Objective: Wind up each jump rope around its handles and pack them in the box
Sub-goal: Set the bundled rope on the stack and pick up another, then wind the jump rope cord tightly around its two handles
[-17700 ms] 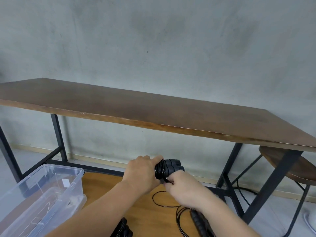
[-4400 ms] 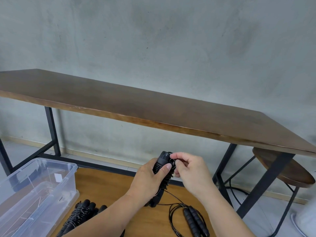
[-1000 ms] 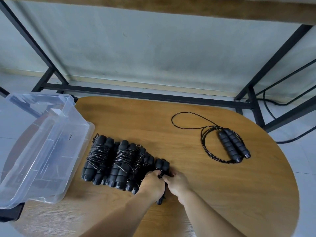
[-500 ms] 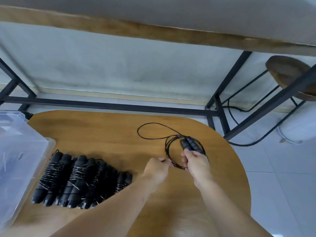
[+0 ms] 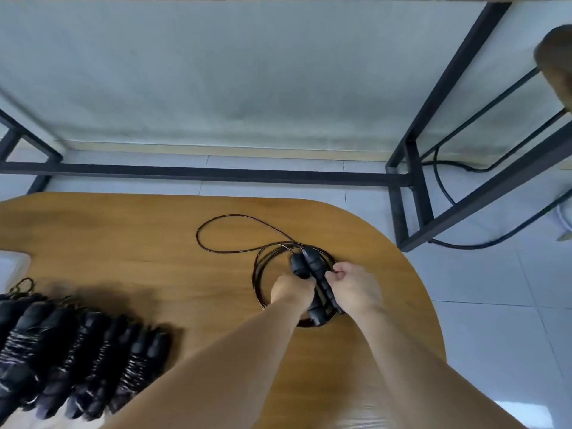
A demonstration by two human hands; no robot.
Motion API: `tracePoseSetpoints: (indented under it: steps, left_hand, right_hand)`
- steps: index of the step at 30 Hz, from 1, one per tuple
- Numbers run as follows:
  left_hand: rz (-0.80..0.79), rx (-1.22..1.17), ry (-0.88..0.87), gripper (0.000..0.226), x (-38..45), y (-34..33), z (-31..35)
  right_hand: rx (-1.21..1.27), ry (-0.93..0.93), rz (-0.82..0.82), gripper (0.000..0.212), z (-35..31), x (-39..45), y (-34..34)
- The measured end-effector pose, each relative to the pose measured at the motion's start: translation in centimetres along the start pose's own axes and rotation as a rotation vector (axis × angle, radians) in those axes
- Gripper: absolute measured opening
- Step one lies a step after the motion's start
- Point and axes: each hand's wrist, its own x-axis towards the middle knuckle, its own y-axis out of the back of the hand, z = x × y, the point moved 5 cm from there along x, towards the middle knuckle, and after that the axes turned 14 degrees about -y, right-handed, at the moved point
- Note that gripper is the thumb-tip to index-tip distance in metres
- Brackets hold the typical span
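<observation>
A loose black jump rope lies on the low wooden table (image 5: 123, 243), its two ribbed handles (image 5: 309, 267) side by side inside its coiled cord (image 5: 216, 236). My left hand (image 5: 292, 289) grips the left handle from the near side. My right hand (image 5: 356, 286) grips the right handle beside it. Several wound jump ropes (image 5: 77, 351) lie in a row at the lower left. Only a corner of the clear plastic box (image 5: 12, 264) shows at the left edge.
The round table's edge curves away just right of my hands, with tiled floor (image 5: 495, 305) beyond. Black metal legs and crossbars of a taller table (image 5: 408, 193) stand behind and to the right. A black cable (image 5: 442, 187) lies on the floor there.
One second ago both hands set a wound rope at the end of the row. They then moved right to the loose rope, and now both grip its handles.
</observation>
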Motion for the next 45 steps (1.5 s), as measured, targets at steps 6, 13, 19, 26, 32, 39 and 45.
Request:
tracePoseSetpoints:
  steps: [6,13,19,26,32,39,45]
  left_hand:
    - [0.075,-0.023,0.024,0.018,1.5,-0.5,-1.4]
    - [0.050,-0.306,0.045,0.018,0.4,1.2,-2.4]
    - [0.010,-0.622,-0.085,0.018,-5.4,7.0,-1.8]
    - [-0.019,-0.656,-0.232,0.033,-13.6,15.3,-0.1]
    - [-0.249,-0.814,-0.297,0.039,-20.7,22.9,-0.7]
    - [-0.524,-0.678,-0.305,0.057,-26.6,29.5,-1.5]
    - [-0.515,-0.604,-0.314,0.066,-28.9,32.9,-2.8]
  right_hand:
    - [-0.038,0.023,-0.082,0.042,0.0,1.5,-1.0]
    - [-0.038,0.000,-0.174,0.031,-1.0,0.1,-0.9]
    - [0.780,-0.219,-0.510,0.013,-1.7,-6.7,-1.1]
    - [0.960,-0.049,-0.612,0.012,-5.9,-16.8,-1.8]
    - [0.973,0.132,-0.523,0.008,-10.2,-27.7,-1.9]
    - [1.000,0.260,-0.412,0.013,-13.2,-36.4,-3.4]
    - [0.825,0.297,-0.306,0.018,-14.1,-40.4,-4.0]
